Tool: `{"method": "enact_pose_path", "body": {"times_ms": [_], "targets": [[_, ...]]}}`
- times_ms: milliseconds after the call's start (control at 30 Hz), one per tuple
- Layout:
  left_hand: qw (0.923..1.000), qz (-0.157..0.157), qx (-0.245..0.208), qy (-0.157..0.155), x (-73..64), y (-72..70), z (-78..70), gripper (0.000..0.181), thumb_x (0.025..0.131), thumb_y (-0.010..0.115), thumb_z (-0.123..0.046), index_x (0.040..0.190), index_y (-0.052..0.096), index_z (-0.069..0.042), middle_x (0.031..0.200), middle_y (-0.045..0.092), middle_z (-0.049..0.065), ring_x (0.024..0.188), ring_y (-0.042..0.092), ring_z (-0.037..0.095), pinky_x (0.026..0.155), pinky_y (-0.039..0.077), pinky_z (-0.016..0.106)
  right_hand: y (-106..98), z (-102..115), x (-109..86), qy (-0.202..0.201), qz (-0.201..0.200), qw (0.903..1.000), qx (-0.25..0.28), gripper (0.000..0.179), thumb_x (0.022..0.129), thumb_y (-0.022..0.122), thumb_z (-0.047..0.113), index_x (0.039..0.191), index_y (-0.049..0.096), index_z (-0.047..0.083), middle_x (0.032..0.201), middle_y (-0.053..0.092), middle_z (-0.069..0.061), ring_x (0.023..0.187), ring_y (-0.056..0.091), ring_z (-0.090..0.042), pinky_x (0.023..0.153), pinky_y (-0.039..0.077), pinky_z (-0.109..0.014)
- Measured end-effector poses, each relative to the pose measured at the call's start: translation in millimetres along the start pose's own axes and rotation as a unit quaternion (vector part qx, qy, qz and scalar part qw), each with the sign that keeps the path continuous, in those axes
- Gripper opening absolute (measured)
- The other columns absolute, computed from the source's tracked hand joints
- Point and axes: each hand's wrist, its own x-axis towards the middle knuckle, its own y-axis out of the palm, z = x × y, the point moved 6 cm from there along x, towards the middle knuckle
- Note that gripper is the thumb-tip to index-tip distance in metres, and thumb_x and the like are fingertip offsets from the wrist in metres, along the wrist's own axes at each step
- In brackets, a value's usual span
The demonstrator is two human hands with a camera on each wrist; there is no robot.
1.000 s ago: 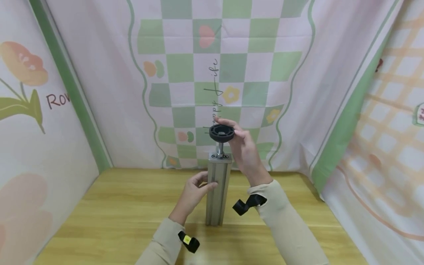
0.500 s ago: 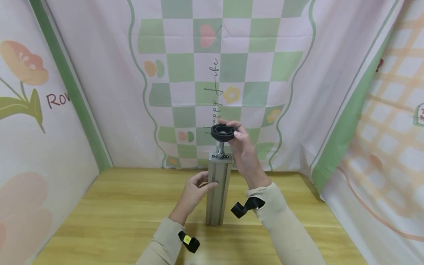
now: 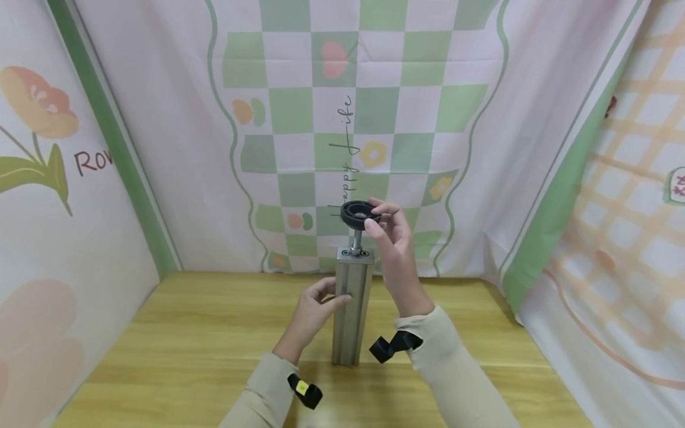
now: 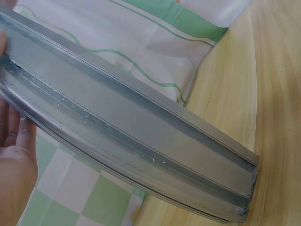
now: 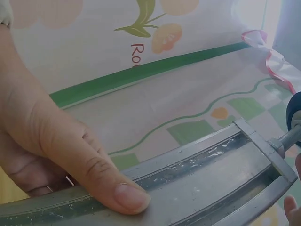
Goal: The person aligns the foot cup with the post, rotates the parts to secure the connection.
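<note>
A silver aluminium profile (image 3: 349,315) stands upright on the wooden table, with a metal end plate (image 3: 355,255) fixed across its top. From that plate rises a short threaded stem (image 3: 356,241) carrying a round black levelling foot (image 3: 348,221), its hollow face up. My left hand (image 3: 316,306) grips the profile at mid-height, the thumb on its near face and the fingers behind. At the top, my right hand (image 3: 397,255) pinches the right rim of the foot between thumb and fingers. The left wrist view shows the grooved profile (image 4: 141,122) down to its lower end.
The wooden table (image 3: 214,339) extends around the profile. Behind it hangs a checked green and white cloth (image 3: 291,107), with printed cloths on both sides. A black wrist mount (image 3: 393,346) sits on the right sleeve, another black mount (image 3: 306,391) on the left.
My right hand's fingers have slid around the foot's rim, the thumb coming to its front, while the wrist lowered and shifted slightly left. The left hand and the profile have stayed put.
</note>
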Motion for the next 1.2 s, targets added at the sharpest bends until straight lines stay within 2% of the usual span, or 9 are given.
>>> {"method": "enact_pose_path", "body": {"times_ms": [200, 367, 433, 500, 567, 700, 900, 1067, 1200], "targets": [[1.0000, 0.002, 0.001, 0.001, 0.2, 0.0, -0.1, 0.041, 0.088, 0.080, -0.025, 0.123, 0.068, -0.009, 0.112, 0.067, 0.008, 0.109, 0.061, 0.023, 0.102, 0.049, 0.036, 0.0, 10.6, -2.5, -0.056, -0.028, 0.9925, -0.106, 0.022, 0.091, 0.071, 0.014, 0.106, 0.058, 0.004, 0.133, 0.049, -0.010, 0.104, 0.048, -0.027, 0.088, 0.042, -0.032], [1.0000, 0.005, 0.006, -0.003, 0.2, -0.8, 0.1, 0.043, 0.088, 0.080, -0.030, 0.125, 0.067, -0.012, 0.113, 0.067, 0.006, 0.111, 0.061, 0.022, 0.104, 0.048, 0.036, 0.0, 17.5, -0.2, -0.091, -0.045, 0.9776, -0.184, 0.023, 0.085, 0.078, 0.003, 0.102, 0.062, 0.000, 0.119, 0.050, -0.013, 0.097, 0.042, -0.021, 0.061, 0.036, -0.021], [0.9999, 0.005, 0.008, -0.003, 0.2, -1.5, 0.2, 0.043, 0.088, 0.080, -0.030, 0.125, 0.067, -0.012, 0.113, 0.067, 0.006, 0.111, 0.061, 0.022, 0.104, 0.047, 0.037, 0.5, 17.6, 1.4, -0.097, -0.042, 0.9751, -0.195, 0.024, 0.083, 0.078, -0.002, 0.101, 0.062, -0.001, 0.118, 0.050, -0.017, 0.099, 0.042, -0.019, 0.063, 0.037, -0.020], [0.9999, 0.006, 0.008, -0.001, 0.4, -2.1, 0.4, 0.044, 0.088, 0.080, -0.031, 0.125, 0.067, -0.011, 0.114, 0.067, 0.006, 0.111, 0.061, 0.023, 0.104, 0.047, 0.038, 1.4, 16.7, 2.8, -0.102, -0.036, 0.9747, -0.195, 0.025, 0.082, 0.077, -0.004, 0.101, 0.060, -0.004, 0.119, 0.049, -0.021, 0.105, 0.044, -0.018, 0.079, 0.040, -0.024], [0.9999, 0.006, 0.009, -0.001, 0.7, -2.2, 0.4, 0.044, 0.088, 0.080, -0.032, 0.125, 0.067, -0.012, 0.114, 0.067, 0.006, 0.111, 0.061, 0.023, 0.104, 0.048, 0.038, 1.7, 14.8, 3.7, -0.106, -0.027, 0.9757, -0.190, 0.026, 0.082, 0.076, -0.002, 0.102, 0.059, -0.005, 0.121, 0.048, -0.024, 0.112, 0.044, -0.019, 0.094, 0.037, -0.034], [0.9999, 0.011, 0.008, 0.001, 1.1, -0.5, -0.4, 0.044, 0.087, 0.080, -0.035, 0.124, 0.068, -0.013, 0.113, 0.067, 0.006, 0.111, 0.061, 0.024, 0.103, 0.048, 0.037, 0.4, 8.7, 3.2, -0.103, 0.000, 0.9806, -0.167, 0.033, 0.090, 0.065, 0.012, 0.117, 0.055, -0.003, 0.133, 0.045, -0.020, 0.123, 0.043, -0.021, 0.102, 0.035, -0.043], [0.9999, 0.016, 0.003, 0.007, 1.2, 0.8, -2.6, 0.041, 0.087, 0.080, -0.032, 0.121, 0.069, -0.013, 0.111, 0.067, 0.007, 0.111, 0.060, 0.029, 0.101, 0.050, 0.036, 3.7, -2.5, 9.3, -0.039, 0.092, 0.9921, -0.075, 0.057, 0.103, 0.032, 0.035, 0.151, 0.039, 0.006, 0.157, 0.035, -0.006, 0.143, 0.032, -0.023, 0.118, 0.020, -0.050], [0.9998, 0.014, 0.003, 0.014, 2.2, 0.1, -4.1, 0.039, 0.088, 0.080, -0.031, 0.120, 0.069, -0.012, 0.109, 0.067, 0.007, 0.109, 0.060, 0.030, 0.098, 0.052, 0.036, 5.2, -5.7, 16.5, 0.017, 0.145, 0.9890, 0.022, 0.061, 0.106, 0.022, 0.038, 0.155, 0.031, 0.003, 0.159, 0.032, -0.015, 0.146, 0.030, -0.026, 0.120, 0.012, -0.052], [0.9998, 0.017, 0.003, 0.008, 2.7, -0.7, -1.9, 0.041, 0.086, 0.081, -0.034, 0.119, 0.069, -0.012, 0.109, 0.066, 0.008, 0.111, 0.059, 0.033, 0.099, 0.051, 0.035, 3.3, -4.8, 17.4, 0.037, 0.171, 0.9837, 0.042, 0.057, 0.107, 0.021, 0.032, 0.155, 0.033, 0.004, 0.157, 0.036, -0.019, 0.144, 0.034, -0.029, 0.120, 0.014, -0.051]]}}
